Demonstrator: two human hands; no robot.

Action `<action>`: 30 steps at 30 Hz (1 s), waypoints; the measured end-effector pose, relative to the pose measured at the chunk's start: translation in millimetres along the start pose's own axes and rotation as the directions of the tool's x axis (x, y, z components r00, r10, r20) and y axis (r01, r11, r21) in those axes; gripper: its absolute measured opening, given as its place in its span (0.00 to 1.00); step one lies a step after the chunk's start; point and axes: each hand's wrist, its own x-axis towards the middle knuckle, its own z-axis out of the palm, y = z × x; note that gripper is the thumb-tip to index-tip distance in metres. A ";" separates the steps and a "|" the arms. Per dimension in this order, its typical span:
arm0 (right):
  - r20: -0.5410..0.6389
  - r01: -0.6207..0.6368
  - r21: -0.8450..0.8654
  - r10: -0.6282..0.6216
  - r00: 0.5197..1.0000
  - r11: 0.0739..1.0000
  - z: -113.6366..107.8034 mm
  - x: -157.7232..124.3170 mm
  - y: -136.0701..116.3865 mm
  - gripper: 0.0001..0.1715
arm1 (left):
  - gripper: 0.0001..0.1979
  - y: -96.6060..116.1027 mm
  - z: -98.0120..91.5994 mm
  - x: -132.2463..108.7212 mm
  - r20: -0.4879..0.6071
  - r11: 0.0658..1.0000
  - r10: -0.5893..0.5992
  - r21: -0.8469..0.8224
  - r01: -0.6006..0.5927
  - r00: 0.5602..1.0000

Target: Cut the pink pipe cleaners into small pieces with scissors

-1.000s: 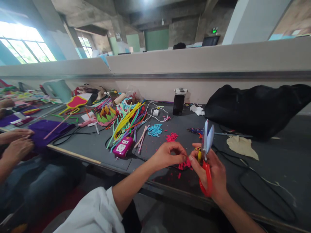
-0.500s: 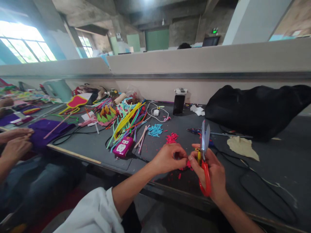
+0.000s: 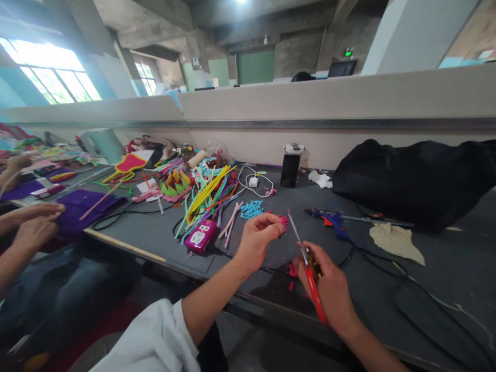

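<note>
Red-handled scissors (image 3: 314, 294) are clenched in our right hand (image 3: 335, 294) over the near desk (image 3: 445, 258) edge, blades aimed far, probably to spare our left hand (image 3: 258, 240), pinched shut beside red scraps (image 3: 284, 221); what it pinches we cannot tell.

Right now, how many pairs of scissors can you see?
1: red-handled scissors gripped in the right hand, blades toward the left hand; others may hide among the pipe cleaners.
</note>
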 end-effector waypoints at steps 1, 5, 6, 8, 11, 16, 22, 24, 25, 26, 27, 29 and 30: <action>0.010 0.005 -0.018 -0.004 1.000 1.000 3.9 -2.2 2.4 0.18 | 0.05 0.8 0.4 0.0 -0.009 0.999 -0.002 -0.032 0.002 1.000; 0.039 -0.003 -0.079 0.006 0.999 0.997 11.7 -7.0 8.0 0.18 | 0.04 0.8 0.1 -0.4 -0.002 0.996 -0.004 -0.090 0.004 1.000; 0.037 -0.005 -0.089 0.009 0.999 0.996 11.8 -7.1 8.3 0.18 | 0.04 0.4 -0.3 -0.5 0.000 0.996 -0.004 -0.094 0.004 1.000; 0.032 -0.007 -0.096 0.010 0.999 0.995 10.6 -6.4 8.0 0.18 | 0.05 -0.3 -0.8 -0.9 0.005 0.996 -0.006 -0.094 0.007 1.000; 0.021 -0.005 -0.116 0.007 1.000 0.993 8.2 -4.9 7.4 0.18 | 0.05 -0.8 -0.5 -1.7 0.005 0.997 -0.009 -0.082 0.009 1.000; 0.011 0.002 -0.138 -0.001 1.000 0.990 7.3 -4.3 9.8 0.18 | 0.05 -0.5 0.9 -2.5 -0.010 0.997 -0.011 -0.073 0.010 1.000; 0.013 0.032 -0.147 -0.031 0.999 0.989 7.3 -5.1 10.6 0.17 | 0.06 -1.3 -1.0 -1.6 0.000 0.999 0.024 -0.031 -0.024 1.000; 0.013 0.043 -0.156 -0.041 0.999 0.987 6.9 -5.0 10.5 0.17 | 0.05 -1.5 -1.5 -1.4 0.005 0.999 0.030 -0.029 -0.030 1.000; 0.010 0.051 -0.160 -0.050 0.999 0.986 6.9 -4.9 10.7 0.17 | 0.06 -1.4 -1.6 -1.4 0.005 0.999 0.031 -0.027 -0.030 1.000; 0.007 0.058 -0.161 -0.058 0.998 0.985 6.9 -4.9 11.1 0.17 | 0.06 -1.3 -1.6 -1.4 0.004 0.999 0.029 -0.025 -0.029 1.000; 0.004 0.064 -0.159 -0.064 0.998 0.985 6.9 -4.9 11.7 0.17 | 0.06 -1.2 -1.5 -1.5 0.001 0.999 0.027 -0.023 -0.027 1.000; -0.003 0.076 -0.153 -0.078 0.997 0.985 7.2 -5.2 13.5 0.17 | 0.06 -0.7 -1.3 -1.8 -0.002 0.999 0.027 -0.023 -0.027 1.000; -0.006 0.081 -0.150 -0.083 0.997 0.985 7.4 -5.4 14.3 0.17 | 0.06 -0.5 -1.1 -2.0 -0.004 0.999 0.029 -0.026 -0.029 1.000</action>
